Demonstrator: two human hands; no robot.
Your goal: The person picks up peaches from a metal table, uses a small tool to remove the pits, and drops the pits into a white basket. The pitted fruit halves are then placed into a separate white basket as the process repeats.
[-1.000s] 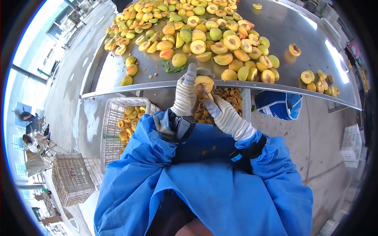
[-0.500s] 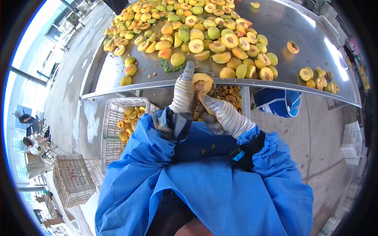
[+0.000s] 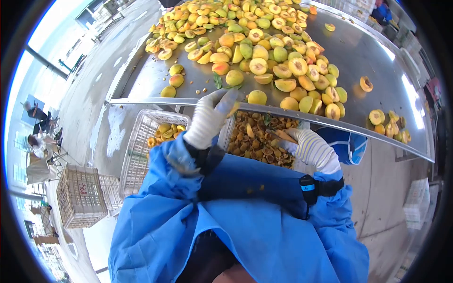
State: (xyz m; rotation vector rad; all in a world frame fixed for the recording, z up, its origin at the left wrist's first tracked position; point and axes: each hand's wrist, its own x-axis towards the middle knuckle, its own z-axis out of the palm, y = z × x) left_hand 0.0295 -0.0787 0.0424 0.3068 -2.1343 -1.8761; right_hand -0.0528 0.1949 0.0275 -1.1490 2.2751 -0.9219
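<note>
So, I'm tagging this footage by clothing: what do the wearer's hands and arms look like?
The left hand and right hand wear pale gloves with thin stripes, greyish at the fingers. Both wrists carry black bands, the right one with a light-blue mark, and the sleeves are bright blue.

At the tabletop's (image 3: 349, 61) near edge, the left hand (image 3: 209, 117) is blurred, obscuring a yellow piece (image 3: 232, 111). Below that edge, the right hand (image 3: 315, 149) partly hides a tool (image 3: 286, 137).

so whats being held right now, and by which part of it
The right hand holds a slim tool by its brown handle. At the left hand's fingertips a yellow piece shows, too hidden to tell where it is gripped.
</note>
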